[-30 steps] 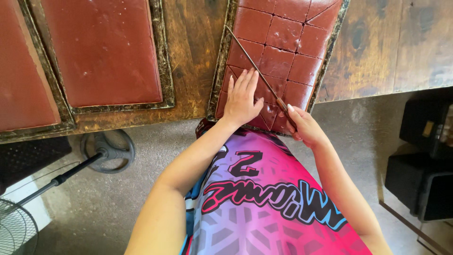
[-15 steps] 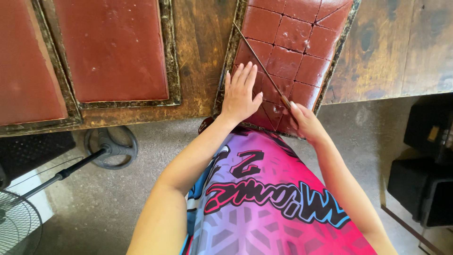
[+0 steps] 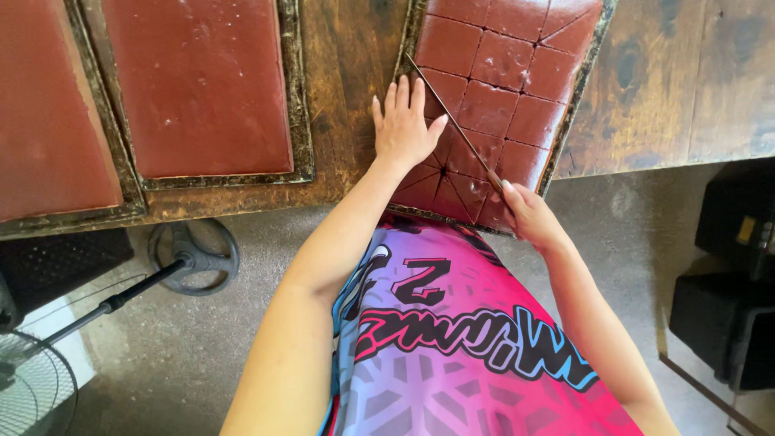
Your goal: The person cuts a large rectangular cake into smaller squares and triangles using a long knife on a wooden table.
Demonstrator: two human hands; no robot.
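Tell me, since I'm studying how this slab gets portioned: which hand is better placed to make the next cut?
Right. The right hand grips the thin knife, whose blade lies across the scored red slab. The left hand rests flat on the slab's near-left part, seemingly steadying it.

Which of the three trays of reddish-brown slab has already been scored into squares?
The right tray, under both hands: cut lines cross its slab, while the middle tray and left tray hold smooth, uncut slabs.
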